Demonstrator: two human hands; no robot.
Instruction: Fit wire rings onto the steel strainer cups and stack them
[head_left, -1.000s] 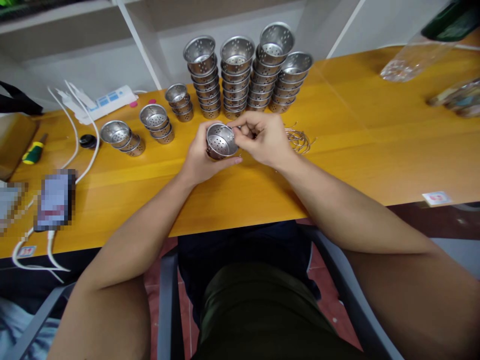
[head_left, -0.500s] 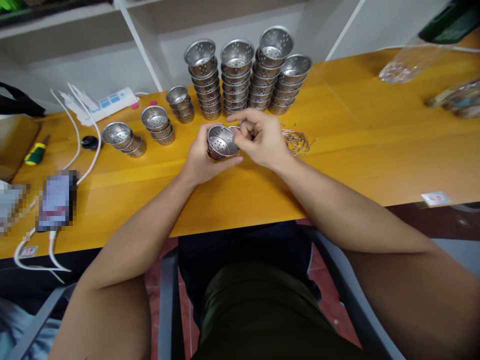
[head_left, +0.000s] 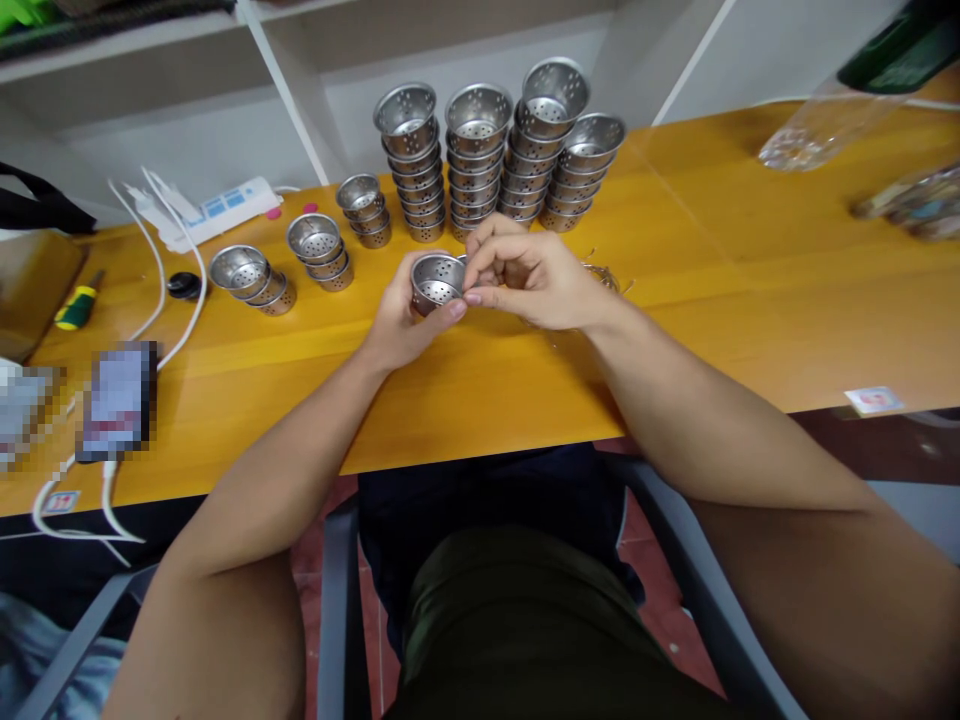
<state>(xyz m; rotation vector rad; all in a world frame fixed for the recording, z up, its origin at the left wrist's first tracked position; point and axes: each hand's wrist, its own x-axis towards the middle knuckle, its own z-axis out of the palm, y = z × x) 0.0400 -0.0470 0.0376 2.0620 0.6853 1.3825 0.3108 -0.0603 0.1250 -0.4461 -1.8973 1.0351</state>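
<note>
My left hand (head_left: 401, 315) is wrapped round a small perforated metal cup (head_left: 437, 281), its open top tilted toward me. At the cup's right rim, my right hand (head_left: 529, 275) has thumb and fingers pinched together. Whatever lies between those fingertips is too small and hidden to make out. Partly behind the right wrist lies a heap of thin bent metal wires (head_left: 606, 277). Beyond my hands stand several tall stacks of similar perforated cups (head_left: 478, 120).
Shorter stacks of cups (head_left: 315, 240) stand to the left. Further left are a power strip (head_left: 225, 210), white cables, a phone (head_left: 116, 400) and a yellow-green screwdriver (head_left: 77, 303). A clear plastic bottle (head_left: 817, 130) lies at the back right of the wooden table (head_left: 712, 330).
My right hand has shifted, its fingers drawn together in a pinch at the cup's right rim. The left thumb has come up onto the cup's near rim.
</note>
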